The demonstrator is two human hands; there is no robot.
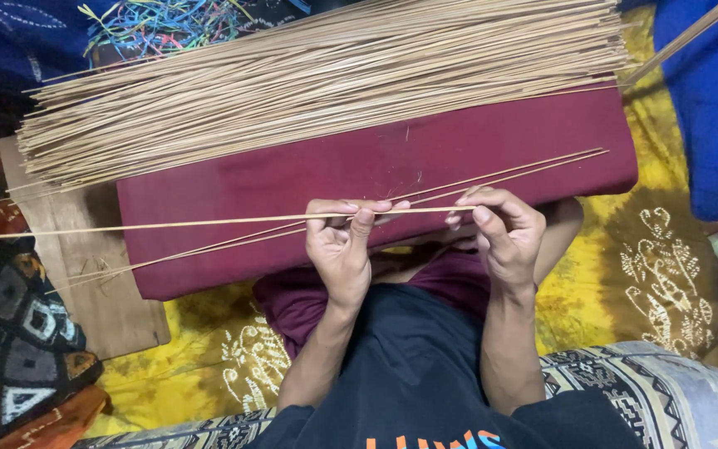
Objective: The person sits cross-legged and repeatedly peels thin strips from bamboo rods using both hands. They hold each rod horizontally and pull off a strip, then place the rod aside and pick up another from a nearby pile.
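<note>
My left hand (340, 243) pinches a long thin pale stick (168, 224) between thumb and fingers; the stick runs level from the far left edge to my right hand (502, 230), whose fingertips grip its right end. Both hands hover over a maroon cloth-covered cushion (292, 175) lying across my lap. Two more thin sticks (525, 169) lie diagonally on the cushion, passing under my hands. A large bundle of several similar sticks (317, 79) rests along the cushion's far side.
A wooden board (93, 283) sticks out under the cushion at the left. Yellow patterned fabric (650, 249) covers the floor. Blue cloth (708, 100) lies at the right, a patterned cushion (10, 333) at the lower left, coloured strips (168, 25) behind the bundle.
</note>
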